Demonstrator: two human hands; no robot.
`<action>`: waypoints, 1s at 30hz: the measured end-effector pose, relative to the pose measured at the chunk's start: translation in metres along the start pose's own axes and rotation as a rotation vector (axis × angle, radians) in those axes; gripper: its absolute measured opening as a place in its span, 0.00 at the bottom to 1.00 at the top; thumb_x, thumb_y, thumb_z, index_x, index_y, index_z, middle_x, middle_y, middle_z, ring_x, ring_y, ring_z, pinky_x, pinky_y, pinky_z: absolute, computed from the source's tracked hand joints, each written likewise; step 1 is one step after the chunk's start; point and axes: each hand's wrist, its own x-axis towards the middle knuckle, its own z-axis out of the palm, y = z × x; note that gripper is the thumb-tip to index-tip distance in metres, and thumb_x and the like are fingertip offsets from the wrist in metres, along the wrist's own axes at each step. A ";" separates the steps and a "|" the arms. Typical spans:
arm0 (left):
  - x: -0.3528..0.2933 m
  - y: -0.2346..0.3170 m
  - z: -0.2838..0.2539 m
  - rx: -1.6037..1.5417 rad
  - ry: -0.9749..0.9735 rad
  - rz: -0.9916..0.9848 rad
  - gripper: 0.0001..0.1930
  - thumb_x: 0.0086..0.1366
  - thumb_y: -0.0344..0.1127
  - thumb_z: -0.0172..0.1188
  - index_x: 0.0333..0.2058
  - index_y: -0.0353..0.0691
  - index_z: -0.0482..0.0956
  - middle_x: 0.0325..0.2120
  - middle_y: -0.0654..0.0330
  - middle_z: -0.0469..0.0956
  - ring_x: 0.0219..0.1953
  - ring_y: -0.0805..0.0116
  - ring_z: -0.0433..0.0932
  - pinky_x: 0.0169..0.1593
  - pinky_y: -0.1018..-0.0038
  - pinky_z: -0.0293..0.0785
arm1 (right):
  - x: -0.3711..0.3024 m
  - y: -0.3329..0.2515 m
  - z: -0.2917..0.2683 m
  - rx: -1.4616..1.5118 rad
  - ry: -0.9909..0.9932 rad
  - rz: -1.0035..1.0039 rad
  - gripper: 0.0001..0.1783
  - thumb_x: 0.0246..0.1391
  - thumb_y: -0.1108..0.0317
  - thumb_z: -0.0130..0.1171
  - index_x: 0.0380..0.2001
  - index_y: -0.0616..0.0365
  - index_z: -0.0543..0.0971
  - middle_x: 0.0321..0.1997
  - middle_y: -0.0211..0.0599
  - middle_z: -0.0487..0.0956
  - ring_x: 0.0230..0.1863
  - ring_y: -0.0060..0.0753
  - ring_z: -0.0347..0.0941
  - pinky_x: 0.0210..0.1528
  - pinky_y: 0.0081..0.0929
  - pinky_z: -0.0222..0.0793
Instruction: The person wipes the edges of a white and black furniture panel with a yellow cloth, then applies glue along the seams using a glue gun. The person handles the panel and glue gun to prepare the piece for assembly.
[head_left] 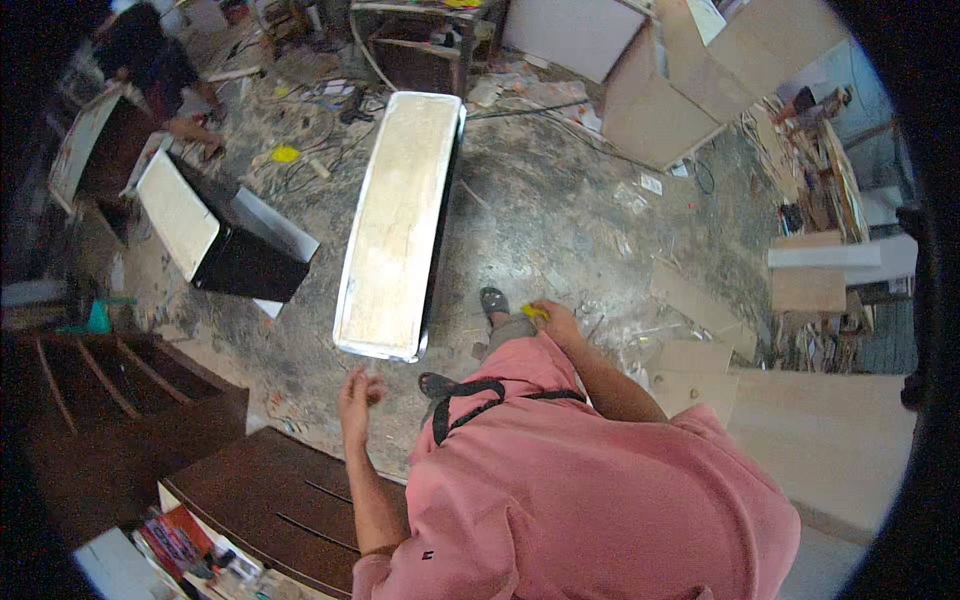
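Observation:
In front of me lies a long, narrow box-like piece [395, 225] with a pale, smeared top, white edges and a dark side. My left hand [360, 392] is just off its near end, not visibly touching it. Its fingers are loosely bent and apart, slightly blurred, with nothing seen in them. Down by my right thigh, my right hand [554, 319] is closed on a small yellow piece [533, 311]. Too little of that piece shows to tell its kind.
A shorter dark box [250, 262] with a pale top stands left. Dark brown panels [270, 480] lie at lower left. Large board boxes [655, 105] are at far right, pale boards [820, 430] at right. Cables and scraps litter the floor. Another person [165, 70] is at far left.

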 end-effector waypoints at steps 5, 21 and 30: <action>0.069 0.038 0.011 0.163 0.196 -0.038 0.18 0.72 0.44 0.57 0.51 0.38 0.79 0.37 0.59 0.85 0.35 0.69 0.83 0.34 0.73 0.74 | 0.054 -0.018 -0.010 0.061 -0.045 0.133 0.17 0.54 0.64 0.58 0.46 0.54 0.84 0.41 0.53 0.84 0.44 0.55 0.81 0.50 0.45 0.76; 0.136 -0.038 0.206 0.312 0.201 -0.472 0.27 0.66 0.46 0.59 0.54 0.29 0.68 0.38 0.54 0.82 0.33 0.62 0.82 0.32 0.64 0.80 | 0.015 0.312 -0.201 0.081 0.092 0.910 0.23 0.52 0.51 0.66 0.42 0.59 0.87 0.36 0.53 0.86 0.41 0.49 0.84 0.46 0.41 0.78; 0.213 -0.034 0.224 -0.308 0.304 -0.766 0.19 0.69 0.48 0.51 0.48 0.39 0.75 0.34 0.53 0.80 0.35 0.57 0.82 0.33 0.62 0.77 | 0.095 0.290 -0.193 0.351 0.195 0.802 0.17 0.58 0.62 0.61 0.45 0.61 0.85 0.29 0.47 0.85 0.26 0.32 0.81 0.33 0.33 0.77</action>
